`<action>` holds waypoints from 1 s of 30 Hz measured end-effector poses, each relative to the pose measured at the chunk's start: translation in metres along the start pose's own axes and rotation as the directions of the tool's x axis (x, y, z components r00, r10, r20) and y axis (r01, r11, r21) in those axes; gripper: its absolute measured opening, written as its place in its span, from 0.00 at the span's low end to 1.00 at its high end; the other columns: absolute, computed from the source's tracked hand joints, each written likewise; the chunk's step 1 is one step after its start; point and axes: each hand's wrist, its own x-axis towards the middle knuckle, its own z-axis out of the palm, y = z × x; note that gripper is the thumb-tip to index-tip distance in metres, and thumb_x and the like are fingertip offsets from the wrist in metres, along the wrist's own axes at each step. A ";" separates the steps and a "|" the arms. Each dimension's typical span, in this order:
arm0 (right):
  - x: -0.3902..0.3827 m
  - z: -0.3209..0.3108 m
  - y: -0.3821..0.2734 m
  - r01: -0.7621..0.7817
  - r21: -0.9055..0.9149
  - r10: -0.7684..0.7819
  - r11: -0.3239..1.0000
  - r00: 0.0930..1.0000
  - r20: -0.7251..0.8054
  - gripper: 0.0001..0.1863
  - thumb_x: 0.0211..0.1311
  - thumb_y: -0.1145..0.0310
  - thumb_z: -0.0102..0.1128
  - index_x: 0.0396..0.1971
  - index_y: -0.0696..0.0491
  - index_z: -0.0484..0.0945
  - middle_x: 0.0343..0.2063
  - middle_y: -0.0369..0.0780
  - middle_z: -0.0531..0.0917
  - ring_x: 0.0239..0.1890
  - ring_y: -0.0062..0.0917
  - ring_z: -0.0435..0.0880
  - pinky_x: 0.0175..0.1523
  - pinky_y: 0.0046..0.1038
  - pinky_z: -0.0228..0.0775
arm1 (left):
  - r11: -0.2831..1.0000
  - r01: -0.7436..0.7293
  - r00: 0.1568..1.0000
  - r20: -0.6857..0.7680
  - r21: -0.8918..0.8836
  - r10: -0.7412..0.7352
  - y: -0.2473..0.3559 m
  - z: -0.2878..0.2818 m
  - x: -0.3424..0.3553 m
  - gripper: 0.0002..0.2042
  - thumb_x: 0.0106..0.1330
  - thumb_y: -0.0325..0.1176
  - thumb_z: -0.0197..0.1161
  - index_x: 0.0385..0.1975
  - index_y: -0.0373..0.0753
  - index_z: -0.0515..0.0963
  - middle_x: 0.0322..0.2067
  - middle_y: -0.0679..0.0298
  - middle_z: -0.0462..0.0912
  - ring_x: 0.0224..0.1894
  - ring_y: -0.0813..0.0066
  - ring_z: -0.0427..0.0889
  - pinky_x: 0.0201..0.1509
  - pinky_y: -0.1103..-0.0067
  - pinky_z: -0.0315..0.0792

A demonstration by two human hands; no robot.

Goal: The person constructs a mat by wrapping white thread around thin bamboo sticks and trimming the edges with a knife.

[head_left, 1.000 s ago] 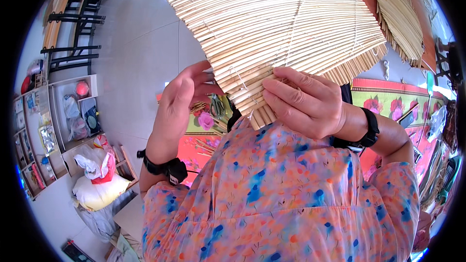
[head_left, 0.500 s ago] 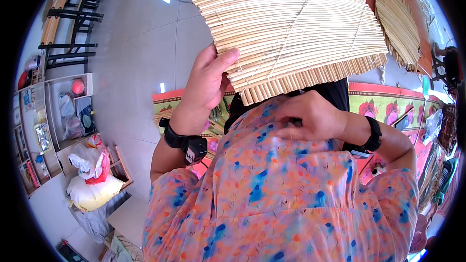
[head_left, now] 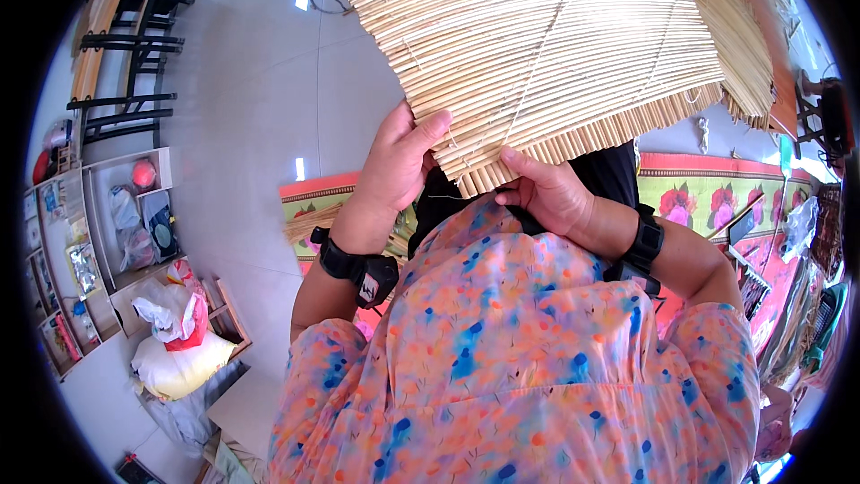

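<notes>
A mat of thin straw-coloured reed stalks [head_left: 546,45], bound with pale string, spreads out in front of me. My left hand [head_left: 400,161] grips its near left corner, thumb on top and fingers hidden beneath. With the thumb on the near edge and the fingers curled under, my right hand [head_left: 551,193] pinches the mat a little right of that corner. Cut stalk ends line this near edge. A string crosses the surface at a slant between the hands and the far side.
Another reed mat [head_left: 730,40] lies on a brown table [head_left: 782,81] at the far right. A flowered red and green cloth [head_left: 708,202] is beneath me. Shelves [head_left: 125,215] and stacked black-legged folding furniture [head_left: 134,63] stand left; a yellow-white sack [head_left: 184,363] sits near them.
My right hand has moved left and up from in front of my shirt and taken hold of the mat's near edge. The left hand keeps its grip.
</notes>
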 end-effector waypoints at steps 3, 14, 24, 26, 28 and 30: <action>0.002 -0.001 -0.001 0.041 -0.002 -0.042 0.999 0.999 -0.032 0.21 0.63 0.63 0.63 0.55 0.50 0.70 0.44 0.36 0.81 0.44 0.22 0.81 0.39 0.25 0.79 | 1.000 0.003 1.000 0.011 0.004 -0.003 0.000 -0.001 0.004 0.23 0.69 0.31 0.58 0.60 0.29 0.61 0.55 0.57 0.73 0.56 0.70 0.74 0.60 0.74 0.70; 0.016 0.000 0.000 0.153 -0.048 -0.158 0.987 0.981 -0.113 0.25 0.63 0.68 0.63 0.57 0.53 0.65 0.50 0.41 0.77 0.49 0.31 0.80 0.48 0.32 0.81 | 0.717 0.001 0.966 -0.187 0.697 0.180 0.008 -0.063 -0.009 0.27 0.68 0.32 0.59 0.65 0.36 0.58 0.45 0.53 0.81 0.38 0.71 0.84 0.43 0.78 0.76; 0.016 -0.017 0.001 0.186 -0.126 -0.189 0.974 0.982 -0.013 0.26 0.68 0.66 0.55 0.62 0.57 0.61 0.54 0.43 0.75 0.54 0.32 0.78 0.57 0.36 0.75 | 0.061 0.484 0.873 -0.486 0.873 0.032 -0.137 -0.315 -0.081 0.17 0.60 0.40 0.62 0.46 0.40 0.78 0.39 0.52 0.84 0.41 0.57 0.84 0.44 0.67 0.76; 0.014 -0.017 0.002 0.218 -0.121 -0.224 0.968 0.974 -0.034 0.26 0.68 0.66 0.56 0.62 0.57 0.61 0.55 0.43 0.75 0.55 0.32 0.78 0.57 0.36 0.75 | 0.079 0.493 0.869 -0.487 0.866 -0.081 -0.173 -0.321 -0.090 0.14 0.58 0.41 0.63 0.39 0.39 0.79 0.36 0.49 0.83 0.42 0.50 0.82 0.48 0.64 0.75; 0.013 -0.018 0.001 0.209 -0.141 -0.217 0.968 0.976 -0.037 0.27 0.67 0.66 0.56 0.62 0.56 0.61 0.55 0.43 0.75 0.55 0.32 0.77 0.59 0.36 0.73 | 0.099 0.523 0.850 -0.511 0.846 -0.124 -0.214 -0.329 -0.105 0.14 0.57 0.41 0.63 0.36 0.38 0.80 0.35 0.50 0.83 0.42 0.50 0.82 0.48 0.63 0.75; 0.014 -0.016 0.003 0.248 -0.129 -0.255 0.960 0.966 -0.042 0.27 0.67 0.66 0.56 0.63 0.56 0.61 0.56 0.42 0.75 0.56 0.31 0.77 0.58 0.35 0.74 | 0.154 0.589 0.808 -0.572 0.794 -0.140 -0.239 -0.322 -0.111 0.16 0.56 0.41 0.63 0.38 0.35 0.78 0.39 0.47 0.81 0.45 0.47 0.80 0.49 0.60 0.74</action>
